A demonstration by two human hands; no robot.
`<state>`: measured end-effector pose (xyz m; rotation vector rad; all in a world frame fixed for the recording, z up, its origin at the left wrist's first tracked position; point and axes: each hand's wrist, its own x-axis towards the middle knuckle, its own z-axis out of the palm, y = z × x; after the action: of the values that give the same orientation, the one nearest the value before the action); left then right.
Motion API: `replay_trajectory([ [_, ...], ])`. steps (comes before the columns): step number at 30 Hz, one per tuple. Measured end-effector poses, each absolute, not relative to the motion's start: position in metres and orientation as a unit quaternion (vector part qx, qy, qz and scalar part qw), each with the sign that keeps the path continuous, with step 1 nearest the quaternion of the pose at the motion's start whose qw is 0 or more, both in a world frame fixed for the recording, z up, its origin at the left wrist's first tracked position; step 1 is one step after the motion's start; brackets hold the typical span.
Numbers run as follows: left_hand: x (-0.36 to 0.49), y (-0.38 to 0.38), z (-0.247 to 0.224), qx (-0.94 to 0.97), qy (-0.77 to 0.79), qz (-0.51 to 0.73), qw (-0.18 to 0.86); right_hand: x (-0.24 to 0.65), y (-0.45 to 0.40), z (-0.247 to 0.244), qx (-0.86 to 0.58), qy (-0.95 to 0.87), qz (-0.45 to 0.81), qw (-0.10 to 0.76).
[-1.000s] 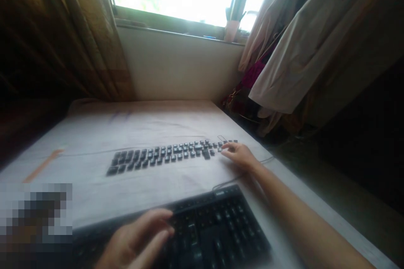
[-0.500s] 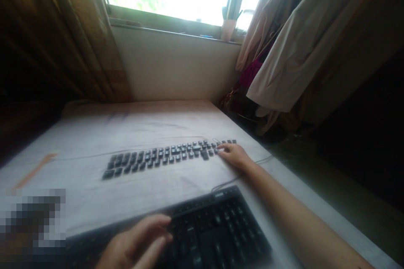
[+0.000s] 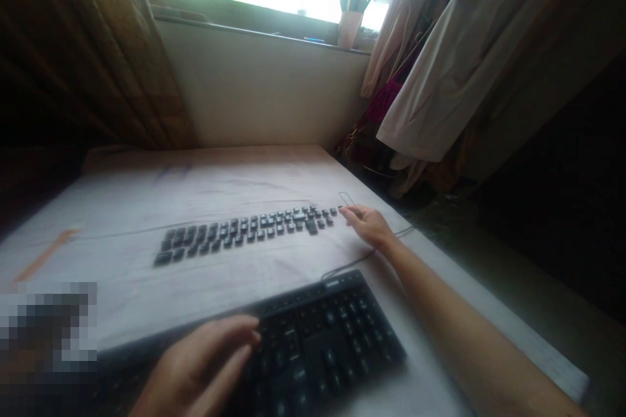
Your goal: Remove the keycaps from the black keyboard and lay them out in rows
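Observation:
A black keyboard [image 3: 337,332] lies at the near edge of the cloth-covered surface, some of its keys gone. My left hand [image 3: 210,358] rests over its middle, thumb and fingers apart, with nothing seen between them. Beyond the keyboard, several loose black keycaps [image 3: 244,228] lie in rows on the pale cloth. At the right end of these rows is my right hand [image 3: 366,223], its fingers pinched on a thin bent wire loop [image 3: 346,198] that sticks out past the fingertips.
The keyboard's cable [image 3: 337,270] curls under my right forearm. An orange strip [image 3: 46,255] shows on the cloth [image 3: 274,176] at the left, with a pixelated patch below it. Behind are a curtain [image 3: 122,65], a window sill with a pot [image 3: 349,28], and hanging clothes [image 3: 430,91].
The view has shifted slightly, so the scene sits higher. My right hand has moved a little off the keycap rows, and the wire loop now stands clear beyond its fingertips.

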<state>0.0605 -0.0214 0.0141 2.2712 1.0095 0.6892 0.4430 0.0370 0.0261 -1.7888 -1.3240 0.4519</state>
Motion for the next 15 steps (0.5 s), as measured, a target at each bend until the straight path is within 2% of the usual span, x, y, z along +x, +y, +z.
replay_trajectory([
  [4,0.058,-0.026,0.011,0.899,0.324,0.236,0.178,0.433,0.011,0.036,-0.675,-0.486,0.219,0.51],
  [8,0.059,-0.031,0.009,0.934,0.283,0.161,0.146,0.413,-0.017,0.04,-0.643,-0.428,0.262,0.578],
  [12,0.061,-0.03,0.009,0.95,0.262,0.108,0.13,0.397,-0.033,0.043,-0.663,-0.446,0.263,0.54],
  [15,0.061,-0.03,0.008,0.95,0.271,0.097,0.119,0.391,-0.035,0.043,-0.635,-0.463,0.333,0.521],
])
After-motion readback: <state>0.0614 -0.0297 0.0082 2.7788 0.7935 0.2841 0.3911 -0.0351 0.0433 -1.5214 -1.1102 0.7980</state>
